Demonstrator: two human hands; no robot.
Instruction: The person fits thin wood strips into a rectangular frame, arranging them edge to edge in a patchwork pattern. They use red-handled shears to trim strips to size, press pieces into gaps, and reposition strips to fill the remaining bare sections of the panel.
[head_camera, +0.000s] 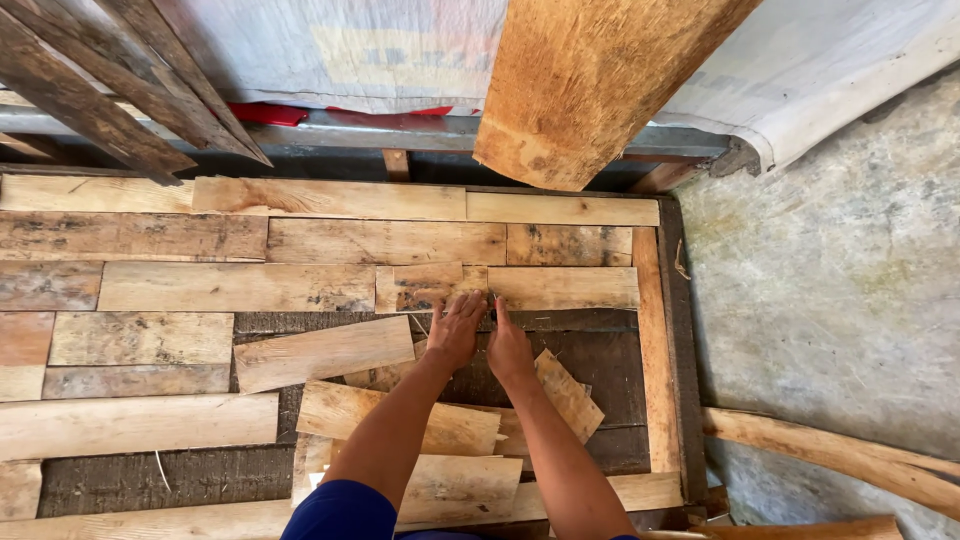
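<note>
A: How are the hands positioned?

B: The left hand (456, 330) is laid open, fingers spread, on a short plank (430, 286). The right hand (508, 348) is placed beside it, fingers extended at the plank's lower edge; no grip is shown.

A: Where is the plank located?

B: It is set within a row of boards on the dark wooden panel (600, 360), above loose offcuts (400, 415).
</note>
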